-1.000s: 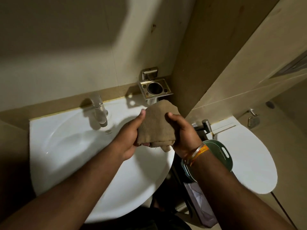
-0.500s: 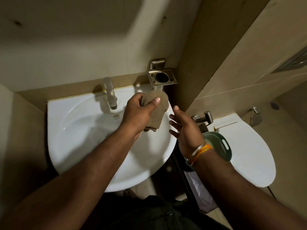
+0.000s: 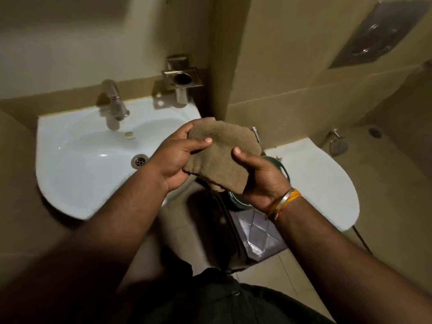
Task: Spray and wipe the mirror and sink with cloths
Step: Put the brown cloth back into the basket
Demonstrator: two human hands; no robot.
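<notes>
R hand [image 3: 261, 176] rejoined L hand [image 3: 177, 157] gripping nubby brown cloth [image 3: 222, 155].

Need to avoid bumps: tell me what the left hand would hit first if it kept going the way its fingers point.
The left hand points right, into the brown cloth it already grips; beyond that, likely the right hand, though depth is unclear.

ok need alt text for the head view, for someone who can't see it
Both hands, left hand and right hand, hold a brown cloth beside a white sink with a metal tap; a closed toilet stands right.
</notes>
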